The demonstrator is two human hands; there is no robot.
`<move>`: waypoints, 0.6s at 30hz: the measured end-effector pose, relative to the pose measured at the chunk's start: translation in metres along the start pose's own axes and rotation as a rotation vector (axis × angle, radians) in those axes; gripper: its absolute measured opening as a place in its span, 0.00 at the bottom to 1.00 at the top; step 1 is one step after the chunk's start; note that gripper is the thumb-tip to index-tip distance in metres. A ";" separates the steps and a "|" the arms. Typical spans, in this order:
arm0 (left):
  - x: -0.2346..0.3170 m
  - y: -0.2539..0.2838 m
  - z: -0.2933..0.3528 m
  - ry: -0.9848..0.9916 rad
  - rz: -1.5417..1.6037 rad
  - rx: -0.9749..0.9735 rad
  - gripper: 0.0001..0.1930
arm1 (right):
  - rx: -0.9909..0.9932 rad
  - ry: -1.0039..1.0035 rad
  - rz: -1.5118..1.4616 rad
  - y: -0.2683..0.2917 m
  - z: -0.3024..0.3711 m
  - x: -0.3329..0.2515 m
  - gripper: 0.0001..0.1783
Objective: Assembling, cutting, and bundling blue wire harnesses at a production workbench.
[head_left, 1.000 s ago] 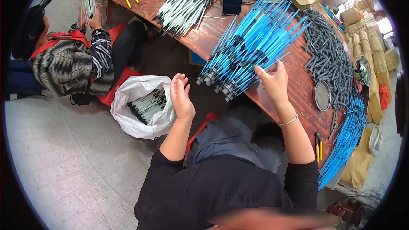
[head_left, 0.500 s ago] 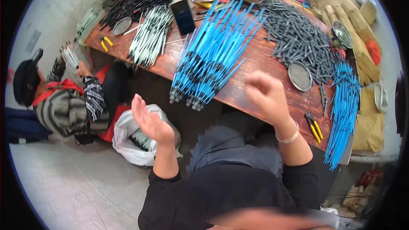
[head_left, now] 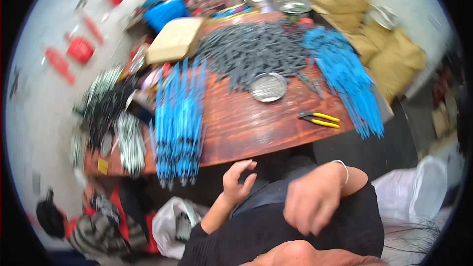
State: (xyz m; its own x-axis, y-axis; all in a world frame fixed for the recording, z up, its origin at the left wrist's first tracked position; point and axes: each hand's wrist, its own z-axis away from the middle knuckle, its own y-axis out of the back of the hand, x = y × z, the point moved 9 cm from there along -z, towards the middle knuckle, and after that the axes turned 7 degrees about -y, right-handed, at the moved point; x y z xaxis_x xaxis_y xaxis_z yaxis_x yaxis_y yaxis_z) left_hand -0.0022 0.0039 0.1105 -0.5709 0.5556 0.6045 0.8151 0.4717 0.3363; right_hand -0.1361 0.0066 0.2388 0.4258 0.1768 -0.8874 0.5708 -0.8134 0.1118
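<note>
My left hand (head_left: 238, 182) is held in front of the table's near edge, its thumb and fingers apart and nothing in it. Against my dark shirt, my right hand (head_left: 313, 198) hangs with its fingers pointing down. Motion smears those fingers, so I cannot tell whether they are closed. Nearest to the left hand is a bundle of thin blue rods (head_left: 180, 113) with black pieces at its near end, overhanging the edge. Pliers with yellow handles (head_left: 322, 119) lie on the table (head_left: 236, 138) beyond my right hand. A round metal dish (head_left: 268, 87) rests farther back.
Grey short pieces (head_left: 253, 51) form a heap at the back. More blue rods (head_left: 345, 79) lie at right, beside brown sacks (head_left: 394, 61). Pale rods (head_left: 130, 143) and a cardboard box (head_left: 176, 39) are to the left. A seated co-worker (head_left: 101, 226) is beside a white bag (head_left: 167, 226).
The view has swung round, so the table appears turned. My right hand has come down from above the table to my chest. My left hand now shows nearer the table edge, still empty.
</note>
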 end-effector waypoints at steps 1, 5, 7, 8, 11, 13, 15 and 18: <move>-0.010 -0.014 0.004 0.056 0.064 -0.104 0.15 | 0.262 -0.175 0.108 0.021 0.033 0.020 0.06; -0.042 -0.038 0.033 0.239 0.082 -0.279 0.16 | 1.480 -0.284 0.108 0.042 0.275 0.049 0.14; -0.051 -0.044 0.029 0.477 0.100 -0.241 0.17 | 2.141 0.012 -0.460 -0.032 0.406 0.047 0.19; -0.042 -0.057 0.021 0.449 0.153 -0.300 0.17 | 2.116 0.325 -0.337 -0.090 0.462 0.027 0.18; -0.012 -0.095 -0.019 0.082 -0.032 -0.404 0.19 | 2.758 0.950 -0.073 -0.278 0.535 -0.026 0.12; -0.019 -0.106 -0.016 -0.035 -0.045 -0.451 0.19 | 2.723 1.218 0.265 -0.366 0.560 -0.048 0.07; -0.023 -0.115 -0.014 0.090 0.147 -0.397 0.18 | 2.623 1.426 0.577 -0.432 0.549 -0.088 0.05; -0.023 -0.140 -0.013 0.012 0.275 -0.518 0.21 | 2.448 1.669 0.957 -0.510 0.499 -0.151 0.05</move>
State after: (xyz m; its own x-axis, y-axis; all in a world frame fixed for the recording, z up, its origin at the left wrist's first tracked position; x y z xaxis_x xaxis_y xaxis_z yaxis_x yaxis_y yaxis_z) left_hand -0.1017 -0.0837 0.0592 -0.3333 0.6006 0.7268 0.8767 -0.0861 0.4732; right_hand -0.8415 0.1181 0.0925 0.2582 -0.9101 -0.3241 -0.1346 0.2983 -0.9449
